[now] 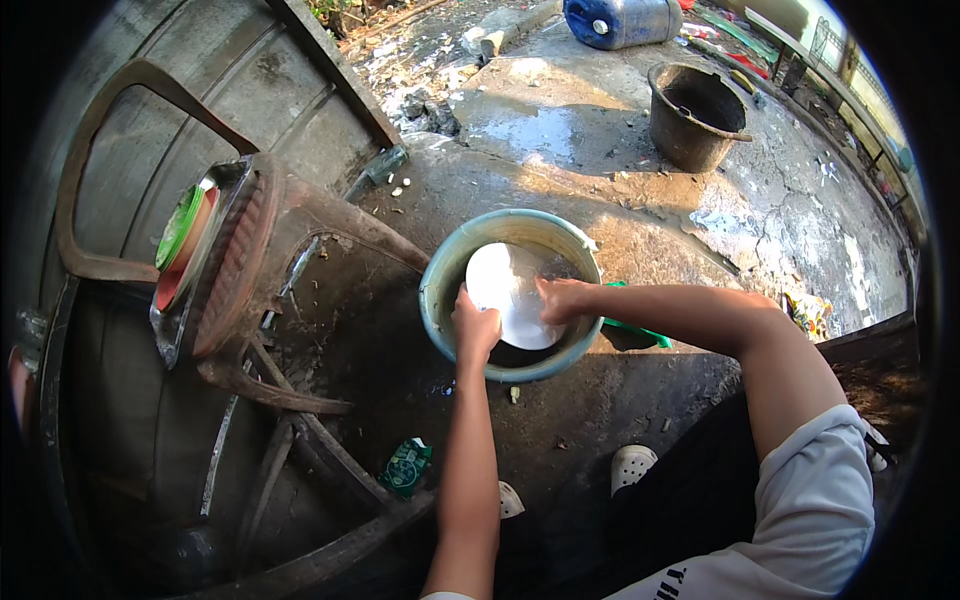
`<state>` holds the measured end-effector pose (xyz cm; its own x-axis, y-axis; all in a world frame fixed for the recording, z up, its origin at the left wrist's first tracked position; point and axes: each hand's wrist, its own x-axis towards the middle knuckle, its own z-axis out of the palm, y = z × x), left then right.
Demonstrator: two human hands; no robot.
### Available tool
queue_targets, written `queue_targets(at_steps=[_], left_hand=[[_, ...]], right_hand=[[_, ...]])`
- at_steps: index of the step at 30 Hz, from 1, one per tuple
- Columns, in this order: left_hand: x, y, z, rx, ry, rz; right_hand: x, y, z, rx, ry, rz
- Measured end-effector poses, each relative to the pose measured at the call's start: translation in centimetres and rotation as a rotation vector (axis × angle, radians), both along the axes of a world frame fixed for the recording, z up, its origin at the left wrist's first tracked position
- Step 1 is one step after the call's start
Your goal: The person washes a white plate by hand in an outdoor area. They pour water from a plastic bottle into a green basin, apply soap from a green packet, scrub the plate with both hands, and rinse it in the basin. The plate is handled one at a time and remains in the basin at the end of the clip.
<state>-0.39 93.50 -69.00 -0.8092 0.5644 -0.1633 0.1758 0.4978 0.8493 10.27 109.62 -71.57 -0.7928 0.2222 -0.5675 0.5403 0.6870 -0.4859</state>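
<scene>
A round white plate (pixel 498 276) is tilted inside a pale blue-green plastic basin (pixel 545 368) on the ground before me. My left hand (pixel 474 326) is closed on the plate's near left edge, thumb over the rim. Against the plate's right part, the curled fingers of my right hand (pixel 563 301) press on its upper face. Whatever those fingers may hold is hidden. Dark water or shadow shows in the basin under the plate.
At left stands a worn brown plastic chair (pixel 285 215) bearing a metal tray (pixel 225 195) and a green plate (pixel 181 228). A dirty bucket (pixel 690 140) and a blue jerrycan (pixel 625 22) are farther off. A green packet (pixel 405 467) lies near my feet.
</scene>
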Motion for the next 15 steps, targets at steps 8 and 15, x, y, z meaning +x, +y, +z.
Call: queue_targets(at_steps=[8, 15], left_hand=[[-3.9, 2.2, -5.7, -0.355, 0.155, -0.014], [-4.0, 2.0, -5.6, -0.496, 0.235, -0.088]], right_hand=[[-0.1, -0.7, -1.6, 0.453, 0.143, 0.359], [-0.8, -3.2, -0.3, 0.229, 0.274, 0.542]])
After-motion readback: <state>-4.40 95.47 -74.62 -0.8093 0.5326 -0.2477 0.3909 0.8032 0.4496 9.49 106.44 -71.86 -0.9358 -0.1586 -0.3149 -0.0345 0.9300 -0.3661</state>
